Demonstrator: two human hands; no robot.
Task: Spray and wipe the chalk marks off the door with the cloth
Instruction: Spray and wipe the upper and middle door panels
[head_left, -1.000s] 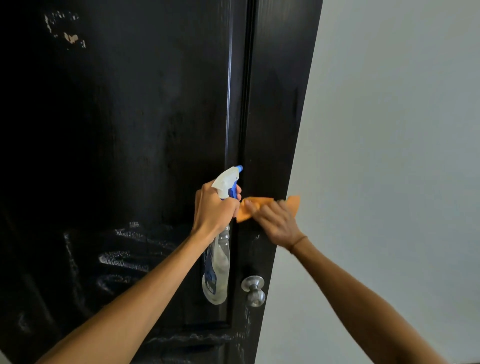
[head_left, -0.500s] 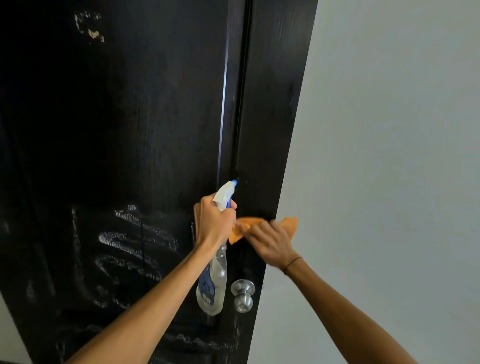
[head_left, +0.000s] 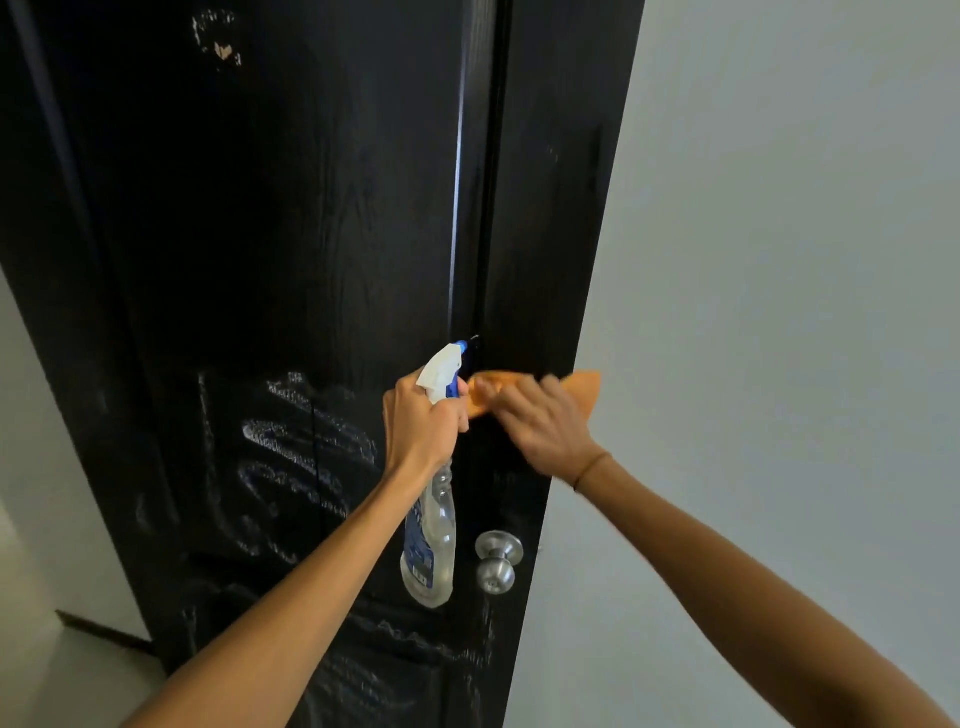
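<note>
The black door (head_left: 322, 218) fills the left and middle of the head view. White chalk marks (head_left: 301, 452) cover its lower panel, and a small patch (head_left: 218, 36) sits near the top. My left hand (head_left: 421, 431) grips a clear spray bottle (head_left: 431, 540) by its neck, with the white and blue nozzle pointing up at the door. Just to the right, my right hand (head_left: 545, 426) presses an orange cloth (head_left: 584, 387) against the door's right stile above the knob. Most of the cloth is hidden under my fingers.
A round silver door knob (head_left: 497, 558) sticks out below my hands, close beside the bottle's base. A plain grey wall (head_left: 779, 312) runs along the door's right edge. A strip of light wall and floor (head_left: 47, 597) shows at the lower left.
The view has tilted, so the lower chalked panel shows more. Both hands have stayed together on the stile above the knob, and the cloth hand has shifted slightly across it.
</note>
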